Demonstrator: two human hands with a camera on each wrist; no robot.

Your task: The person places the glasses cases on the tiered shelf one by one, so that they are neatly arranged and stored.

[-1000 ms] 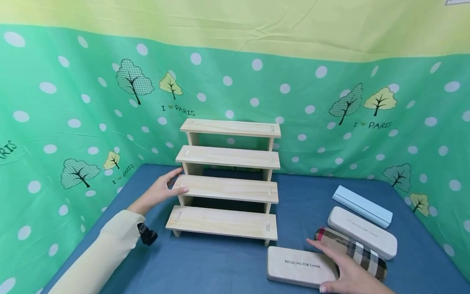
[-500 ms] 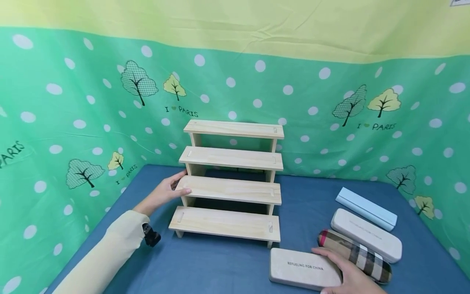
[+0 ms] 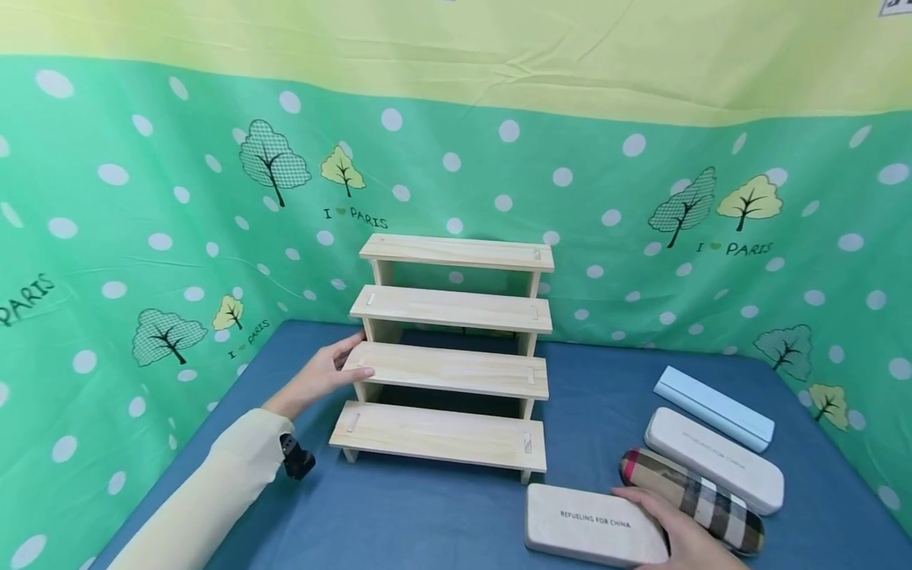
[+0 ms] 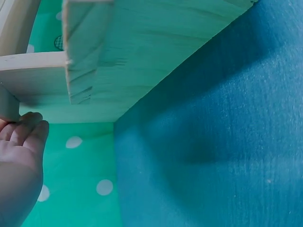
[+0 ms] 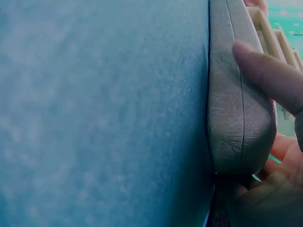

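A four-tier stand of pale wood, like a small stepped shelf (image 3: 449,368), stands toward the back. My left hand (image 3: 321,380) grips the left end of its second tier from the bottom, thumb on top and fingers at the side. At the front lies a light grey glasses case (image 3: 591,522) lettered "REFUELING FOR CHINA". Around its right end is my right hand (image 3: 687,542). In the right wrist view the thumb (image 5: 270,73) presses one long side of the case, fingers on the opposite side. The case rests on the blue cloth.
Right of the grey case, a plaid case (image 3: 691,499), a second whitish lettered case (image 3: 716,459) and a light blue case (image 3: 715,408) lie slantwise in a row. A green dotted curtain (image 3: 456,182) hangs behind the blue-covered table (image 3: 399,514).
My right hand has closed in on the grey case's right end; its thumb was spread apart before. My left hand keeps its hold on the stand. The whole head view has shifted slightly.
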